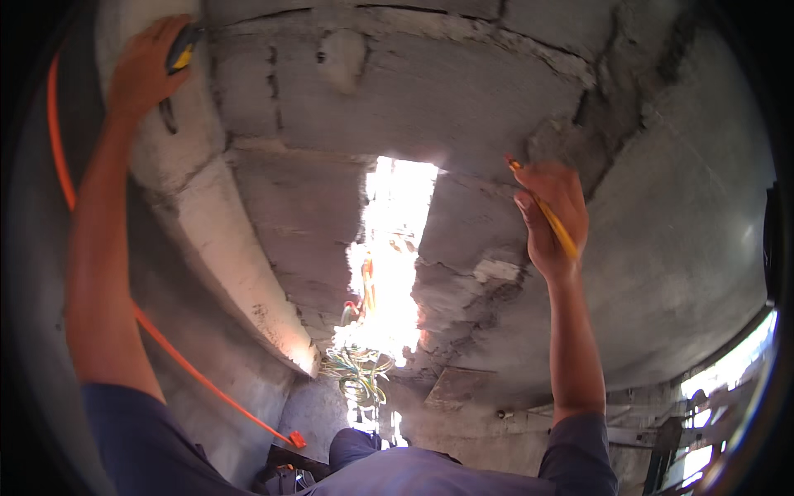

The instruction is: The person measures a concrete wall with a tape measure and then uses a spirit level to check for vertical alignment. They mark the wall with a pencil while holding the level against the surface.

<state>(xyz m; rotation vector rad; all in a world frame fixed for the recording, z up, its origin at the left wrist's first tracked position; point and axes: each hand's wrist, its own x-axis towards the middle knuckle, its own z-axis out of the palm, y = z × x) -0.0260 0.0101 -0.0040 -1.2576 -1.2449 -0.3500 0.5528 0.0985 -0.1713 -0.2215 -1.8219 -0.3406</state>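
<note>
At the upper left, my left hand (147,70) is closed around a black and yellow tape measure (182,56), close against a pale concrete beam (227,219). I cannot make out any drawn-out blade. Over on the right, my raised right hand (556,202) grips a yellow pencil (562,231), its reddish end pointing up and left past my fingers. Behind that hand is a rough grey concrete surface (471,107) with cracks and broken patches; whether the pencil touches it, I cannot tell.
An orange cord (207,380) runs down the left side to an orange end piece. Bright light fills a narrow opening (397,207) in the middle, with coiled wires (360,372) hanging below it. Dark framework (670,438) stands by a bright gap at the lower right.
</note>
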